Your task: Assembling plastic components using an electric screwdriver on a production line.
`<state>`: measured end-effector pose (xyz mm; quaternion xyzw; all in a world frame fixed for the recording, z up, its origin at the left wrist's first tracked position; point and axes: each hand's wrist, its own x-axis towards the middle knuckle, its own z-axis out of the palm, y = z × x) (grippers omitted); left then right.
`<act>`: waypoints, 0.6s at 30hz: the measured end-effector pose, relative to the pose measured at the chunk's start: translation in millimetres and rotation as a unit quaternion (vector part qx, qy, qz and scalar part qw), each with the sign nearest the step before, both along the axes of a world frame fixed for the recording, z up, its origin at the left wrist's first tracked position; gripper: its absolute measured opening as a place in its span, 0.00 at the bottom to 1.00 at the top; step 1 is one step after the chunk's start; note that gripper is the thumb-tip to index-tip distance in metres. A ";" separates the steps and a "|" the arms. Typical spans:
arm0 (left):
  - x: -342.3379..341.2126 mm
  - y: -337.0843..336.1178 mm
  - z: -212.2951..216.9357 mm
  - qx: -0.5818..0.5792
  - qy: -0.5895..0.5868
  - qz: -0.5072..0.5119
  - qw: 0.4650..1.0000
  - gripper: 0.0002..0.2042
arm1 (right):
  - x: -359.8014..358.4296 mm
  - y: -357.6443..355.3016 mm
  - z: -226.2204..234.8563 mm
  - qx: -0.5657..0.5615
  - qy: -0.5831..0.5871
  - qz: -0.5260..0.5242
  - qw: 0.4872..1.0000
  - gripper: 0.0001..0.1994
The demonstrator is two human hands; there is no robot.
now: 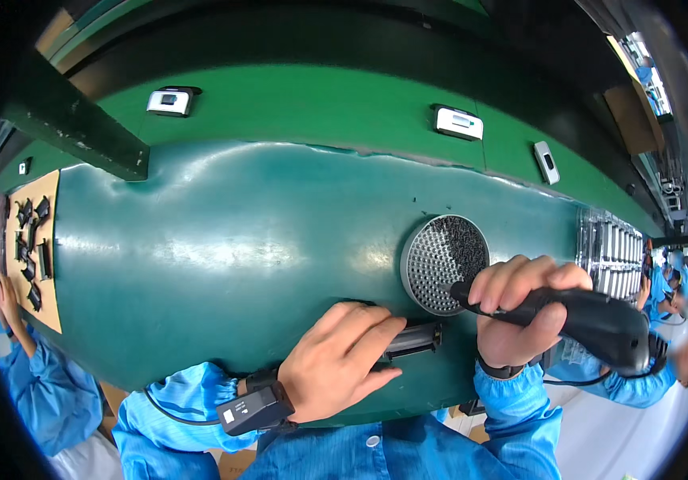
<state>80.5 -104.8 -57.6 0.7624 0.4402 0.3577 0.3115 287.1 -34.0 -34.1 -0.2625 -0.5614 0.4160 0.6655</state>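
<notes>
My left hand [342,358] lies flat on the green bench mat [224,248], fingers pressing down a small black part [412,339] near the front edge. My right hand [520,308] is closed around a black power screwdriver [592,320] held nearly level. Its tip points left toward a round perforated screw tray [443,262] and the black part. A cable runs from the tool's rear end. Both forearms wear blue sleeves, and a black wrist device [254,408] sits on my left wrist.
A brown board with several black parts [33,250] lies at the far left by another person's hand [4,300]. A clear tray of parts [612,254] sits at the right. Small white devices [458,122] are fixed on the green ledge behind. Blue-sleeved co-workers stand on either side.
</notes>
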 end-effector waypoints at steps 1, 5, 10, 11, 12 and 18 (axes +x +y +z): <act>-2.8 -2.0 -1.0 -0.001 -0.007 0.002 1.000 0.29 | -2.1 -0.5 5.8 -0.031 -0.009 -0.008 0.999 0.22; -13.7 -11.5 -2.9 -0.001 -0.025 0.004 1.000 0.28 | -5.3 -9.2 16.3 -0.064 -0.021 -0.054 0.996 0.22; -22.3 -20.2 -0.5 -0.017 -0.043 -0.005 0.999 0.26 | -7.1 -28.5 20.7 0.024 0.079 -0.020 0.996 0.23; -23.9 -21.5 -1.6 -0.019 -0.042 0.000 0.999 0.26 | -7.4 -32.0 25.0 0.047 0.090 -0.002 0.995 0.24; -25.1 -22.7 -2.7 -0.019 -0.041 -0.002 0.999 0.26 | -7.4 -36.2 29.5 0.069 0.102 0.016 0.992 0.26; -19.8 -19.2 -11.5 -0.014 -0.046 -0.002 0.999 0.26 | -15.8 -63.6 34.1 0.056 0.047 0.200 0.977 0.34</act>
